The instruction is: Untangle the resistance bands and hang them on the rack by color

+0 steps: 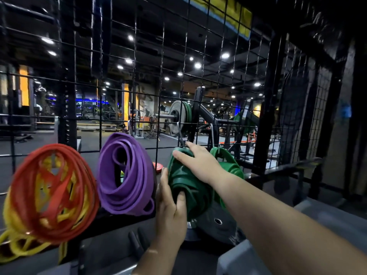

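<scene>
Coiled bundles of resistance bands hang on a black wire grid rack (135, 80). At the left a red bundle (57, 193) hangs over yellow bands (17, 249). A purple bundle (127, 175) hangs in the middle. On the right, a dark green bundle (190, 187) hangs from a metal hook (179, 133), with a lighter green band (228, 161) behind it. My left hand (170, 207) grips the green bundle's lower left edge, thumb tucked into the coil. My right hand (196, 161) rests on its top, fingers spread near the hook.
A dark weight plate (216, 225) lies below the green bundle, on grey surfaces (327, 221). A black post (268, 108) stands right of the grid. Through the mesh, a loaded barbell (178, 116) and gym machines are visible. A red plate (157, 167) shows behind the purple bundle.
</scene>
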